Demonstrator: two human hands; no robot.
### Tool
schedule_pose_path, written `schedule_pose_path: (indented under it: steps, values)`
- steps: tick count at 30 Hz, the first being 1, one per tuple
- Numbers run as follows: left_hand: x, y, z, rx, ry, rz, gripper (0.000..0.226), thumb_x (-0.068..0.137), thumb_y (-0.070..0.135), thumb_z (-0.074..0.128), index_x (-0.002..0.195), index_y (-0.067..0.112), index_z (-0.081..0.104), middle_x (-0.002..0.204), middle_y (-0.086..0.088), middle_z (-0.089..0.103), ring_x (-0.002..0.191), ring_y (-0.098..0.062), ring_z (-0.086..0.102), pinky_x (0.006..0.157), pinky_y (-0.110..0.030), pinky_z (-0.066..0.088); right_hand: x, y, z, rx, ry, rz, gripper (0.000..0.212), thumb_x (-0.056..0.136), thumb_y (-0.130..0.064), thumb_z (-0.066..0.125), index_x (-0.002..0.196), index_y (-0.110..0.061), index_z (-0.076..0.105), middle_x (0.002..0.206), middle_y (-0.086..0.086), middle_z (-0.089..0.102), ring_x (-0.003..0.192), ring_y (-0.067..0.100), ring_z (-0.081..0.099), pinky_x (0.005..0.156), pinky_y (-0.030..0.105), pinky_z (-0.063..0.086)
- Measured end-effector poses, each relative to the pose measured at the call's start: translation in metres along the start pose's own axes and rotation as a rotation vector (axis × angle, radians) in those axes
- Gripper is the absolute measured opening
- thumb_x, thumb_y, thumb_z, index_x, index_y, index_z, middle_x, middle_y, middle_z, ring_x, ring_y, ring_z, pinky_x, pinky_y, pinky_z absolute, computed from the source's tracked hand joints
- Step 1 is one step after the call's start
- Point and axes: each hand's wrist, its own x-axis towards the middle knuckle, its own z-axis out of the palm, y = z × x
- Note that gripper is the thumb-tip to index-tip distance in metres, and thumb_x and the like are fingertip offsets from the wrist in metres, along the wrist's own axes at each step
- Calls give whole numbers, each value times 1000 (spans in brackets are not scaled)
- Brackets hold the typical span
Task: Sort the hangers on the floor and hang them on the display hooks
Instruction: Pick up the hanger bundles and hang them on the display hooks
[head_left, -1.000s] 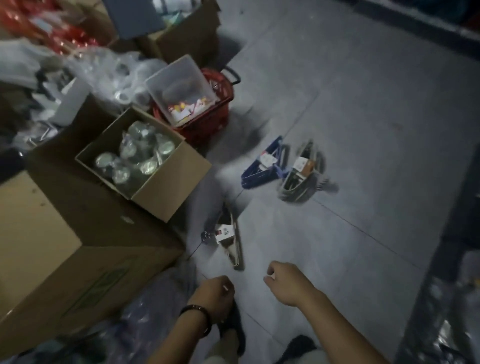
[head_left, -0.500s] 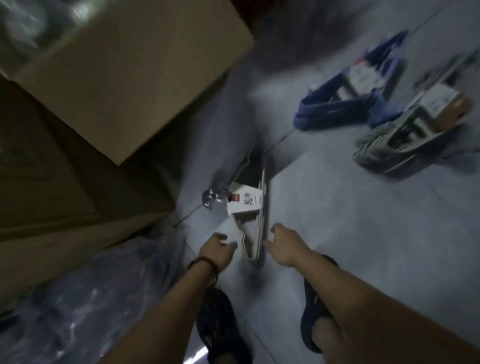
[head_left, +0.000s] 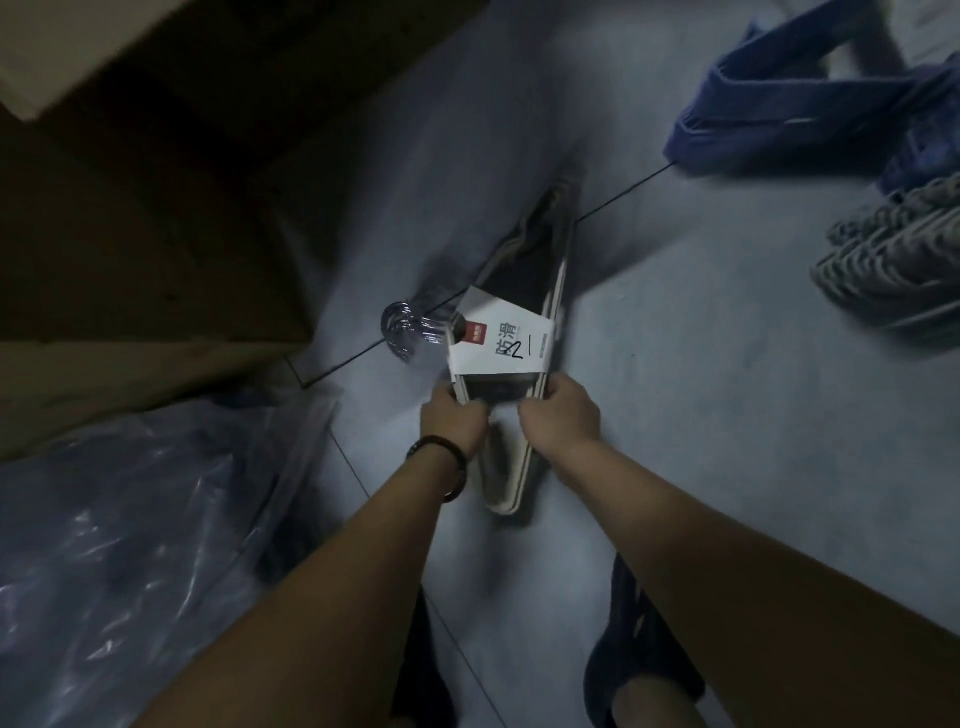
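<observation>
A bundle of cream-white hangers (head_left: 540, 291) lies on the grey floor, wrapped by a white paper label (head_left: 501, 340) with its metal hooks (head_left: 408, 327) pointing left. My left hand (head_left: 454, 418) grips the bundle's left edge just below the label. On the right edge, my right hand (head_left: 558, 415) grips the same bundle. A blue hanger bundle (head_left: 795, 98) lies at the upper right, and a grey-white bundle (head_left: 893, 260) lies at the right edge.
A large cardboard box (head_left: 156, 208) fills the upper left. Crinkled clear plastic wrap (head_left: 130, 545) lies at the lower left. My sandalled feet (head_left: 644, 670) stand on the floor tiles below my arms.
The view dropped closer to the floor. Both hands moved forward from beside the cream-white bundle and took hold of it below the label.
</observation>
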Motion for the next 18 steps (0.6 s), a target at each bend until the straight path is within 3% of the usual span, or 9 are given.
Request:
schedule_pose_path:
  steps: [2,4,7,9,11,13,14,16,18]
  values:
    - [-10,6,-5,-62,-27,-17,27,87,18,69,114,13,66,101,-9,70,92,-30,67,76,-34,54,-6,2,-13,20,-5,-18,25,82,-21,60,105,-23,67,108,2,73,99,31,68,88,37,56]
    - [-26,14,-5,-113,6,-2,35,88,23,69,119,17,55,108,-8,65,88,-27,68,67,-32,55,-19,2,-27,95,-54,-34,21,79,-27,62,98,-28,69,97,-2,75,91,26,71,86,46,61]
    - [-72,31,-10,-206,-25,-39,29,91,22,55,119,22,47,112,-10,64,89,-31,72,77,-45,62,-51,-1,-53,169,-159,-27,15,78,-35,67,89,-29,75,83,-2,77,80,23,75,78,53,63]
    - [-106,39,-17,-127,13,-17,26,87,25,46,112,19,47,107,-17,63,88,-36,68,77,-47,57,-77,-2,-76,148,-203,-49,27,75,-48,69,89,-25,75,81,-1,77,79,21,76,79,52,63]
    - [-148,54,-32,28,43,74,19,95,19,45,112,11,44,99,-16,61,86,-34,61,77,-40,49,-114,-14,-110,116,-191,-79,39,80,-55,73,100,-23,65,92,-6,74,86,17,71,75,37,61]
    - [-195,69,-55,223,48,171,11,101,10,45,111,9,40,87,-4,55,76,-21,53,66,-32,39,-155,-31,-158,73,-71,-186,36,89,-44,75,112,-29,52,102,-11,63,87,9,64,64,10,46]
    - [-220,79,-68,307,36,217,11,101,9,45,109,11,39,85,-2,54,72,-17,51,60,-32,37,-177,-42,-187,40,9,-276,38,90,-38,76,118,-31,50,105,-12,61,88,7,62,64,8,43]
    - [-276,104,-95,454,-5,330,12,100,9,46,108,15,38,86,-5,58,73,-19,56,60,-36,42,-224,-70,-248,-94,169,-501,50,85,-42,77,127,-33,51,114,-11,58,100,10,59,82,21,47]
    - [-336,141,-120,583,-68,434,15,99,11,46,110,19,39,99,-9,64,85,-28,62,73,-42,52,-268,-100,-311,-335,186,-653,70,75,-60,71,137,-36,48,129,-11,50,122,14,45,100,35,37]
